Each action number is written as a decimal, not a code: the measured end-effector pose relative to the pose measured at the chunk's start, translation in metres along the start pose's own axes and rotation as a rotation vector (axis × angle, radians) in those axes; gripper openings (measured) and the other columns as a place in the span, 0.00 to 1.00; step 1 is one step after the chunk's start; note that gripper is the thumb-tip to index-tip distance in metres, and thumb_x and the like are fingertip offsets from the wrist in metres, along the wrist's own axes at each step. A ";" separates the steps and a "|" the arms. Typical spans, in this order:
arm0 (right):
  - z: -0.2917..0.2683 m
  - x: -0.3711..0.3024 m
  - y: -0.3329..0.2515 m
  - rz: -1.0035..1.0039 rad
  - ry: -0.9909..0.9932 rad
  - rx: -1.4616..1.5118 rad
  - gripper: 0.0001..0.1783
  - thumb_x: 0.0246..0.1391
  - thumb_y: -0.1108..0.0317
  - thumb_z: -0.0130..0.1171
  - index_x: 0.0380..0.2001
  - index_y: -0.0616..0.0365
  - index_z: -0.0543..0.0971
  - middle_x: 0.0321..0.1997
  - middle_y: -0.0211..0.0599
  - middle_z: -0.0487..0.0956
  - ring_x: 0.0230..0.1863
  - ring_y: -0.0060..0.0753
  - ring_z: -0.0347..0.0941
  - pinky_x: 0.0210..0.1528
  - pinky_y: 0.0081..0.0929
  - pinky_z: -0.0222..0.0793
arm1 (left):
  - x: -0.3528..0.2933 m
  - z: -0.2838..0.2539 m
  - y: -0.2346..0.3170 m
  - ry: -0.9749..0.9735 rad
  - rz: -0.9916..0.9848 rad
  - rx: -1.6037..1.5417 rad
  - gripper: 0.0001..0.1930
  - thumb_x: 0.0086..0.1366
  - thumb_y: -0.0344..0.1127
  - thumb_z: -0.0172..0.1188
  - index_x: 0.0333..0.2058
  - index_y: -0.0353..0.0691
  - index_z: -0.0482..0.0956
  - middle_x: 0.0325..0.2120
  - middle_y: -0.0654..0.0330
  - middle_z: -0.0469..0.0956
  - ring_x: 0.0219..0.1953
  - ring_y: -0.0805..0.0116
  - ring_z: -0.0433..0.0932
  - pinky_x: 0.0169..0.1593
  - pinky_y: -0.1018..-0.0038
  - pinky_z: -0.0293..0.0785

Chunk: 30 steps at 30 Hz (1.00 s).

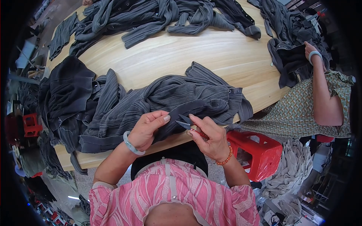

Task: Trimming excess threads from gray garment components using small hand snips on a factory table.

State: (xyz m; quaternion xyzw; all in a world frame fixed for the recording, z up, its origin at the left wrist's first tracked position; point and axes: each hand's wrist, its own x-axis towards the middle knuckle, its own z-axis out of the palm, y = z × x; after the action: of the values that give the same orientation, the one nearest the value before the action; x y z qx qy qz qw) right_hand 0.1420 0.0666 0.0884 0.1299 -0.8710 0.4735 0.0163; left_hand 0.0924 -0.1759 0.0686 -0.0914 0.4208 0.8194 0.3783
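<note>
A dark grey ribbed cardigan (169,92) lies bunched along the near edge of the wooden table. My left hand (149,130) pinches its dark button band between thumb and fingers, near the table's front edge. In my right hand (210,137) is a small pair of thread snips (184,122), gripped with thumb and fingers. Their two pointed blades stand apart and point left, at the band. Whether the blades touch a thread there is too small to tell. Another dark grey garment (69,86) lies heaped against the cardigan's left end.
More dark grey ribbed garments (151,19) are spread over the far side of the wooden table (166,54). At the right, a co-worker's hand (312,51) holds a dark garment. A red plastic stool (264,154) stands by my right elbow, beside a pile of pale grey clothes (290,169).
</note>
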 end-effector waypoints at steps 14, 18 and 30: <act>0.000 0.000 -0.002 -0.135 -0.004 -0.076 0.25 0.56 0.66 0.70 0.58 0.55 0.81 0.30 0.34 0.75 0.25 0.37 0.76 0.27 0.33 0.70 | 0.001 -0.006 -0.004 0.003 0.006 0.005 0.14 0.75 0.34 0.58 0.50 0.30 0.81 0.42 0.57 0.86 0.41 0.74 0.83 0.49 0.77 0.77; 0.003 0.002 -0.004 -0.112 -0.010 -0.116 0.24 0.56 0.66 0.70 0.57 0.55 0.82 0.30 0.34 0.75 0.25 0.37 0.76 0.27 0.34 0.70 | 0.001 -0.003 -0.003 -0.016 0.019 -0.007 0.13 0.75 0.34 0.57 0.49 0.29 0.82 0.42 0.58 0.86 0.41 0.75 0.82 0.50 0.78 0.77; 0.003 0.003 -0.005 -0.154 -0.009 -0.154 0.21 0.57 0.65 0.69 0.54 0.54 0.83 0.29 0.33 0.74 0.26 0.35 0.76 0.28 0.34 0.71 | 0.002 -0.006 -0.003 -0.033 0.006 -0.024 0.13 0.76 0.34 0.57 0.49 0.29 0.82 0.43 0.58 0.85 0.42 0.75 0.82 0.51 0.78 0.76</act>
State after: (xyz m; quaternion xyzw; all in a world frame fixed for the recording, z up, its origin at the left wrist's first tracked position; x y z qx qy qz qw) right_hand 0.1402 0.0613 0.0911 0.1971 -0.8924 0.4017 0.0585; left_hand 0.0921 -0.1782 0.0627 -0.0810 0.4048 0.8269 0.3818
